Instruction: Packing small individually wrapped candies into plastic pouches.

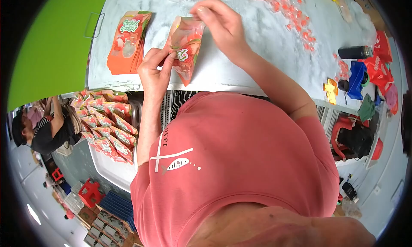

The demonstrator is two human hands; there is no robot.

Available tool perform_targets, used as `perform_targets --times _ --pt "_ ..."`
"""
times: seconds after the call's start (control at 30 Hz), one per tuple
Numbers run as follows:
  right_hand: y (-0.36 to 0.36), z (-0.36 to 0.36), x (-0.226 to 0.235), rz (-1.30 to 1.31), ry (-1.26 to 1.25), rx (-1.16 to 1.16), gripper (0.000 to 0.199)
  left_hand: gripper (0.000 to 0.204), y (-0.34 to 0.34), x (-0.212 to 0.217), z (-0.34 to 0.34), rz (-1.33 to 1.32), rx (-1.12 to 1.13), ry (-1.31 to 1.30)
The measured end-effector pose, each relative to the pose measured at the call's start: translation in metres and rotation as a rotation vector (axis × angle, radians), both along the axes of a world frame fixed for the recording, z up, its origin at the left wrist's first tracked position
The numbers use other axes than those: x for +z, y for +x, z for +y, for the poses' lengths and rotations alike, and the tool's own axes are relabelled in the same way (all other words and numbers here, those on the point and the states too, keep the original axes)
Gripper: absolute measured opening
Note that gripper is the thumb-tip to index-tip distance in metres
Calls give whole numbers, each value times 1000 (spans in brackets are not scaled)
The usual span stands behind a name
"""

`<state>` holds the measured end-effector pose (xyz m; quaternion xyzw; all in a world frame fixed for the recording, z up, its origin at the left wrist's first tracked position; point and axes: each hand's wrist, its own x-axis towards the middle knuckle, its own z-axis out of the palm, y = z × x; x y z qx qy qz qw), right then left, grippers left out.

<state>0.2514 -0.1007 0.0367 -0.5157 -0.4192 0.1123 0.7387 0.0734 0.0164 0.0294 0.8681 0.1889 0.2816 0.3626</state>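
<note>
The pouch (191, 45) is between the two hands at the near side of the table (266, 64), tip toward the edge; from where I sit I can't judge whether it rests on the surface or is held just above. I have the left hand (155, 71) pinching its left side between thumb and fingers, firmly by the look of it. The right hand (223, 30) is up at the top end, fingers bent and their tips right by the corner — whether they touch or grip the film, I can't make out.

On progress, I'd judge the work well under way. The tray (111, 174), down to my left, carries rows of pouches (107, 122) that look plump, so I count those as done. The stack (128, 43) of flat ones, left of the held pouch, looks untouched and is what I'd call left over. The one in hand falls between those states: its top looks parted, and how much is inside I can't see.

Loose red sweets (287, 9) lie strewn over the far right of the table — none visible in either hand. The flat ones overlap, so I can't count what remains.
</note>
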Motion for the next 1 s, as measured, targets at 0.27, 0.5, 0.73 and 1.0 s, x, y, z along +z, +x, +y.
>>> perform_targets --times 0.27,0.5,0.73,1.0 --pt "-9 -34 2 -853 -345 -67 18 19 4 -11 -13 -101 49 87" --pt "-1 -50 32 -1239 -263 18 17 53 2 10 8 -163 -214 -32" --pt "-6 -52 33 -1364 -127 167 21 49 4 5 44 -90 -343 -184" --pt "-19 -60 50 -1106 -665 216 32 19 -3 -22 3 -165 -160 -514"
